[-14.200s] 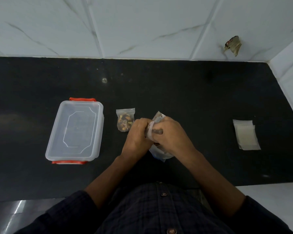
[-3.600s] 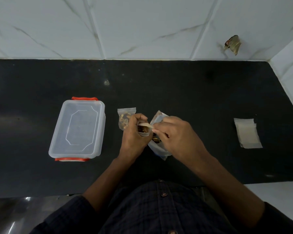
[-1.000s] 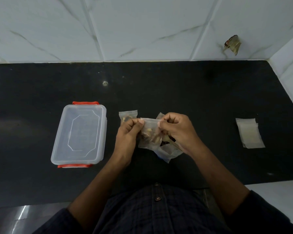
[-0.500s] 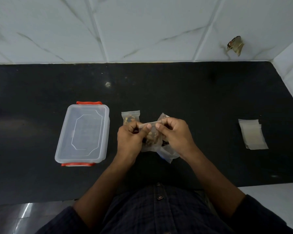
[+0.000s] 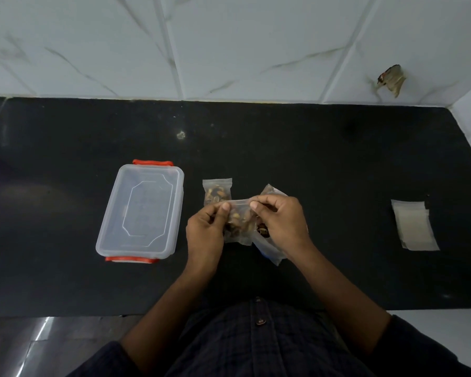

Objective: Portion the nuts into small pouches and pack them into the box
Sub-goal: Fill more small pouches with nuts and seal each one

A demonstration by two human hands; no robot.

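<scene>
A small clear pouch (image 5: 239, 223) filled with nuts hangs between my hands above the black counter. My left hand (image 5: 206, 232) pinches the left end of its top strip, and my right hand (image 5: 280, 223) pinches the right end. Under my right hand lies the larger bag of nuts (image 5: 268, 247), mostly hidden. Just behind my left hand, another filled pouch (image 5: 217, 190) lies flat on the counter. The clear plastic box (image 5: 140, 212) with red clips sits to the left, its lid on.
A stack of flat empty pouches (image 5: 413, 228) lies at the right of the black counter (image 5: 310, 148). White tiled walls close off the back and the right corner. The counter's front edge runs near my body.
Both hands have drawn apart along the pouch's top strip, from the middle toward its ends. The pouch stays held over the big bag.
</scene>
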